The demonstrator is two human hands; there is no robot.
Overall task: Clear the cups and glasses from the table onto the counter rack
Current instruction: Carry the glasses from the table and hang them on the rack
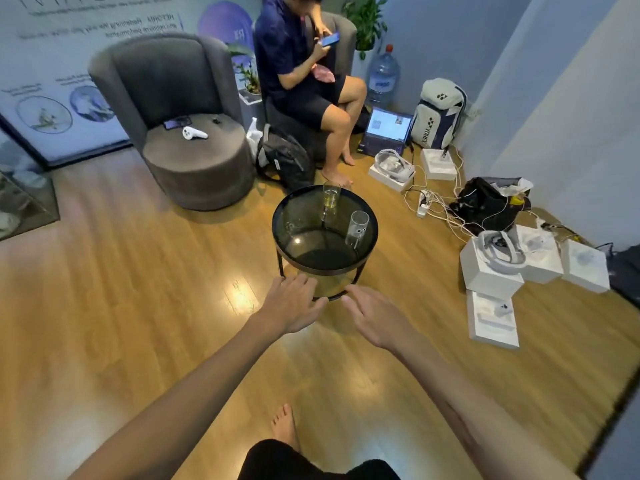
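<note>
A small round table (301,261) with a dark glass top stands on the wooden floor ahead of me. At its far edge is a clear glass (330,197) holding yellowish liquid. A taller empty clear glass (356,228) stands on the right side of the top. My left hand (291,304) and my right hand (374,317) are stretched out in front of the table's near edge, palms down, fingers spread, empty. Both are short of the glasses. No counter or rack is in view.
A grey armchair (187,133) stands at the back left with a white controller on its seat. A seated person (304,74) is behind the table, a black backpack (284,157) at their feet. White boxes (491,271), cables and a power strip litter the floor on the right.
</note>
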